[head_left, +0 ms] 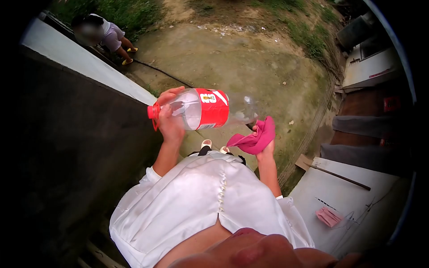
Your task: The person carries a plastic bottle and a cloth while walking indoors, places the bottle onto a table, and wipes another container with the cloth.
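Observation:
A large clear plastic bottle (214,109) lies sideways in front of my chest, with a red printed label around its middle. Its red cap (150,112) points left, and a red loop hangs at the neck. My left hand (172,118) is closed around the bottle's shoulder, just behind the cap. In my right hand (264,147) is a bright pink cloth (251,140), bunched in the fingers with a corner hanging to the left. The cloth sits just below the bottle's clear base, and hides part of my right fingers.
A person (111,35) bends over by a low white-topped wall (96,67) at the upper left. A dark hose (163,73) crosses the concrete ground (286,76). On the right, a long-handled tool (339,176) leans near a white wall, where a pink item (329,217) hangs.

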Available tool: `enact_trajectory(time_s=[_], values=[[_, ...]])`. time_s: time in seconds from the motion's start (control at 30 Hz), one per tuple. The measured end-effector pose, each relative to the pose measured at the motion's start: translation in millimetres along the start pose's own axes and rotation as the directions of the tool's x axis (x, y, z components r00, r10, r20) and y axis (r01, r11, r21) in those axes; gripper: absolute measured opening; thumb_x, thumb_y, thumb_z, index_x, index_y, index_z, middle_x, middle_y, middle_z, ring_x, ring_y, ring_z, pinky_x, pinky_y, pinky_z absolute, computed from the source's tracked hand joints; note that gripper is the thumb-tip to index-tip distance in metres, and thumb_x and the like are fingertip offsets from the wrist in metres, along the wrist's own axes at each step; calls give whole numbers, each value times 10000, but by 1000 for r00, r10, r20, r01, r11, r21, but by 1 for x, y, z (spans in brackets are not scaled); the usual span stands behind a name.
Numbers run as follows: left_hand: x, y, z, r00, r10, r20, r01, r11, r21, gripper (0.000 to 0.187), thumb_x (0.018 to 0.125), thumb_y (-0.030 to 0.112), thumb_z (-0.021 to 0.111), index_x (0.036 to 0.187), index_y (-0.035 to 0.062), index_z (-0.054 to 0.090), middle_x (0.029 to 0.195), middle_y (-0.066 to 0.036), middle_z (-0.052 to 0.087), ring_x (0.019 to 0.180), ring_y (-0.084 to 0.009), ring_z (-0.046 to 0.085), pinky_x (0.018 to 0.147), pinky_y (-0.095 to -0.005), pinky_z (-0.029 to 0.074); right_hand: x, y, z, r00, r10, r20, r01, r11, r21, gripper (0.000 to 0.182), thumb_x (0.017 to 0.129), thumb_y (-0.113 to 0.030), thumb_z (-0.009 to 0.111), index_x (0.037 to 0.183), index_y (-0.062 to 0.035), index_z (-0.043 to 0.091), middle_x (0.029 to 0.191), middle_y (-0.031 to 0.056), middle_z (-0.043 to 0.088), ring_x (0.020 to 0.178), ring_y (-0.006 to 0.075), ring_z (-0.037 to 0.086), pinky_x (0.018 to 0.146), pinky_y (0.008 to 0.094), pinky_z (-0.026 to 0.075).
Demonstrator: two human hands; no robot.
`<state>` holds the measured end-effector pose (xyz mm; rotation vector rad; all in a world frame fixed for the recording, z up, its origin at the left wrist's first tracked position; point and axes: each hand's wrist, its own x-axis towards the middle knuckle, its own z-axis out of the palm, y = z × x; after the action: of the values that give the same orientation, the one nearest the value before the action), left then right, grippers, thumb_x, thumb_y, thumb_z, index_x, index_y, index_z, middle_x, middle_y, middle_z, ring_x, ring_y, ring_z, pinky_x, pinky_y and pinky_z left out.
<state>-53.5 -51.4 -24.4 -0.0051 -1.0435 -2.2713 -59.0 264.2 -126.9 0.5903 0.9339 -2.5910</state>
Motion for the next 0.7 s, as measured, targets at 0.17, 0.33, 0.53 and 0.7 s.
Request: enact_trajectory(time_s=[0.17,0.33,0.53,0.7], values=[[-11,-5,-2,992,-58,110,8,913,407,291,807,138,502,1035,-15,597,1203,-214,597,1164,-332,577,1027,-464,455,-34,-24,82,741,-605,291,671,690,-273,521,1018,-386,499,1351,15,515,1220,206,633,1121,307,619,983,425,492],[-27,-16,19,973,-140,184,96,968,231,278,813,147,532,1032,-15,591,1197,-205,599,1156,-324,578,1026,-469,450,-31,-15,121,597,-366,714,714,-163,-681,504,978,-332,565,1270,79,580,1246,234,621,1189,399,559,1043,449,400],[-21,-3,12,938,-77,337,-24,958,285,315,831,242,575,1054,19,577,1204,-198,548,1224,-370,535,1072,-541,414,6,-11,58,770,-402,496,595,171,-785,507,1024,-386,502,1253,53,611,1199,171,670,1144,289,607,973,368,457],[-25,-1,14,972,-147,185,118,980,159,333,851,286,540,1059,33,601,1187,-178,577,1219,-371,543,1048,-523,429,2,-21,49,982,2,191,56,953,-298,489,1025,-413,454,1310,-37,581,1203,134,667,1064,268,659,945,412,523]])
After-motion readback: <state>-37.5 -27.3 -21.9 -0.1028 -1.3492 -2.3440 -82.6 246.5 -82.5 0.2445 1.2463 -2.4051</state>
